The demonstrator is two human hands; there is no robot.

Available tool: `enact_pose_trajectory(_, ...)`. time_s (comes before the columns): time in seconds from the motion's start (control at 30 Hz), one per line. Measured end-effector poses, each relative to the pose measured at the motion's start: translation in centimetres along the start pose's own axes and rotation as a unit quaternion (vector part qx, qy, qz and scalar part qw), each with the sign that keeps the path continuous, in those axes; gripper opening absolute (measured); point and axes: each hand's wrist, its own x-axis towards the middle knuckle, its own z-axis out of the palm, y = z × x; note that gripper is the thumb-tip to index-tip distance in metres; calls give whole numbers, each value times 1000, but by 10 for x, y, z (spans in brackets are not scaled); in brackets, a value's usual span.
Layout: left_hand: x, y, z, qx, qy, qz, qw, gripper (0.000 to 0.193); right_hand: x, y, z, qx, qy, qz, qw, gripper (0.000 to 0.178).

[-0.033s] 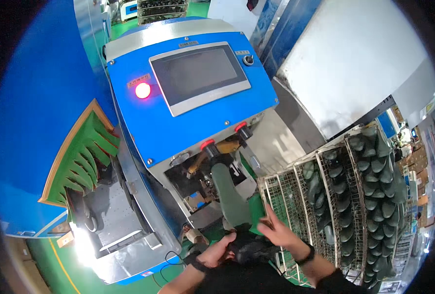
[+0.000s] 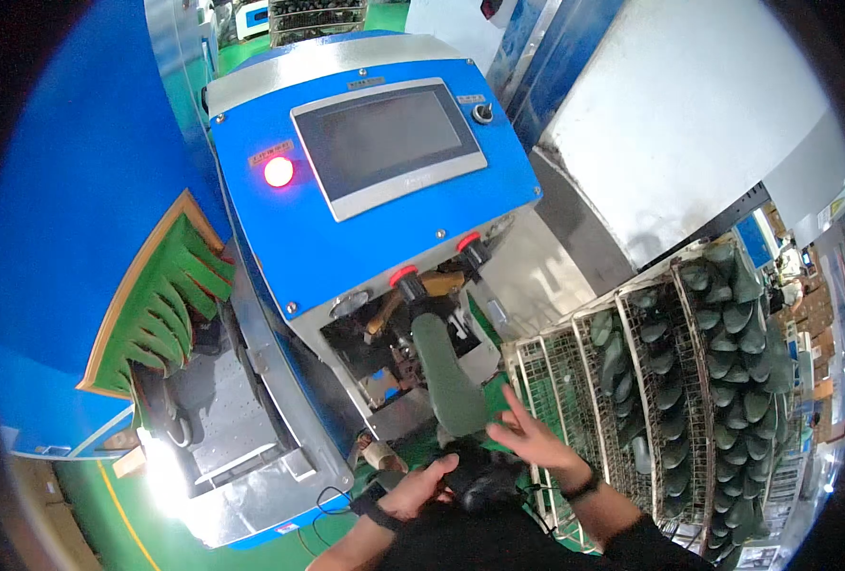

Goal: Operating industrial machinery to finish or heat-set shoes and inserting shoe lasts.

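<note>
"Two bare hands are down there; where do you have them?"

"Both on my side of the blue panel (image 2: 356, 257), below its lower edge. My left hand (image 2: 420, 490) is straight below it, against a dark, bulky thing (image 2: 487, 485). My thumb shows on top, but the rest is hidden, so I cannot tell whether those fingers grasp it or merely rest there."

"And your other one?"

"My right hand (image 2: 538, 444) is below the panel and to its right, with the fingers released and spread. The thumb is just beside the wide end of the green sole-shaped piece (image 2: 449, 381); whether they touch I cannot tell."

"Where is that piece, exactly?"

"Directly below the panel, slanting toward me, with its narrow end up by a black knob (image 2: 408, 287) with a red collar, under the panel's lower edge."

"What else is around the panel?"

"A red lamp (image 2: 278, 171) glows on its left part, beside a dark screen (image 2: 389, 143). Left of the panel, green fringed flaps (image 2: 170, 309) hang above a grey plate (image 2: 215, 414). To its lower right I have a wire rack (image 2: 640, 381) filled with dark green pieces (image 2: 732, 381)."
</note>
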Motion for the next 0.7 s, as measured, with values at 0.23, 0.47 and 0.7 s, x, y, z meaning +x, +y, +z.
enact_pose_trajectory(0.23, -89, -19, -14, 331, 213, 290, 872, 50, 43, -1, 63, 387, -51, -115, 914, 73)
enact_pose_trajectory(0.47, -98, -37, 2, 311, 83, 367, 873, 43, -36, 44, -51, 331, -50, -179, 925, 81)
enact_pose_trajectory(0.7, -56, -41, 79, 415, 116, 283, 857, 45, -82, 122, -101, 291, 52, -170, 940, 78)
